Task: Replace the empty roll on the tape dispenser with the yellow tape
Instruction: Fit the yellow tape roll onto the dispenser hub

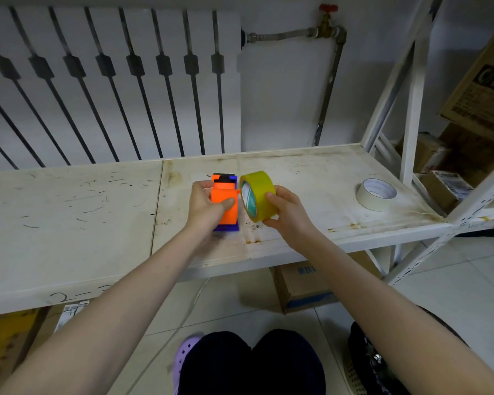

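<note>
An orange and blue tape dispenser [224, 195] stands on the white shelf board [311, 172]. My left hand [204, 205] grips its orange body from the left, thumb across the front. My right hand [285, 213] holds the yellow tape roll [258, 195] upright on edge, right beside the dispenser's right side and touching or nearly touching it. An empty whitish roll core [376, 193] lies flat on the shelf far to the right, apart from both hands.
White shelf uprights [412, 115] rise at the right, with cardboard boxes [479, 89] behind them. A radiator [111, 81] and pipe [327, 89] back the shelf. A cardboard box [305, 286] sits under the shelf on the tiled floor, near my knees [251, 363].
</note>
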### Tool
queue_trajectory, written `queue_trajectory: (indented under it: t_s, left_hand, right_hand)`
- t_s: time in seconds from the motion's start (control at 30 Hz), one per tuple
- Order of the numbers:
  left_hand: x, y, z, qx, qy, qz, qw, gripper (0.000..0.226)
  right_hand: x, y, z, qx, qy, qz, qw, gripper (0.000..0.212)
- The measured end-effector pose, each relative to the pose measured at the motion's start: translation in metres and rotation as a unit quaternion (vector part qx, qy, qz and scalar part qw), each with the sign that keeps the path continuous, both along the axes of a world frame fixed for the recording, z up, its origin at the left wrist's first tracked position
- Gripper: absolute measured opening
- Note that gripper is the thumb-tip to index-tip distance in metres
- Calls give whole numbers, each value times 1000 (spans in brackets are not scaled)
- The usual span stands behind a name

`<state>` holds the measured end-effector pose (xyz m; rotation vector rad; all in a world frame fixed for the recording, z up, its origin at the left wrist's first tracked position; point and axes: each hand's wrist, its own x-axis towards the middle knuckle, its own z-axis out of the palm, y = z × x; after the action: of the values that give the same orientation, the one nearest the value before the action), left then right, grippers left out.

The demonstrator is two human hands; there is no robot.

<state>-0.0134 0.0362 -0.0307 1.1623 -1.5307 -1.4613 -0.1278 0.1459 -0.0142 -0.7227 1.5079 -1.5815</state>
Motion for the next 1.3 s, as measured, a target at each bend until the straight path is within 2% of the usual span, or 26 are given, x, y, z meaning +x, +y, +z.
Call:
queue_trajectory:
  t_s: [0.13,0.3,0.4,0.47,0.57,0.63,0.73,0.8,0.9,1.0,1.13,1.3]
  left_hand:
    - [3,4,-3,-46,-21,-29,998,53]
    - [5,10,-9,-40,34,-46,998,45]
    - [3,15,-8,-38,58,-49,996,43]
    - [2,16,-11,-31,71,-50,996,41]
    - [2,17,-18,17,92,-32,995,42]
    - [3,18,-23,54,85,-18,995,51]
    - [4,14,-27,98,81,1,992,69]
    - [4,12,-26,129,91,20,987,71]
    - [0,13,-24,169,112,50,978,64]
    - [0,13,-24,200,130,45,970,49]
    - [1,16,-18,182,127,3,975,25]
    - [2,18,-16,170,120,-38,977,19]
  right_hand:
    - [6,0,-5,6,-48,-22,999,16]
    - [16,-1,-9,20,-82,-36,996,12]
    - [25,-1,-10,39,-71,-49,995,26]
    - [30,-3,-11,55,-53,-51,996,34]
    - [33,-6,-16,84,-5,-44,995,26]
    - [35,-8,-16,104,38,-29,993,18]
    - [34,-11,-17,123,84,-15,989,26]
    - [31,-11,-20,128,129,-8,983,25]
    - [27,-9,-23,130,213,-30,968,29]
    - [26,-9,-28,108,243,-45,963,29]
    - [31,-8,-29,103,250,-34,962,32]
    - [38,-10,-36,105,292,-39,950,33]
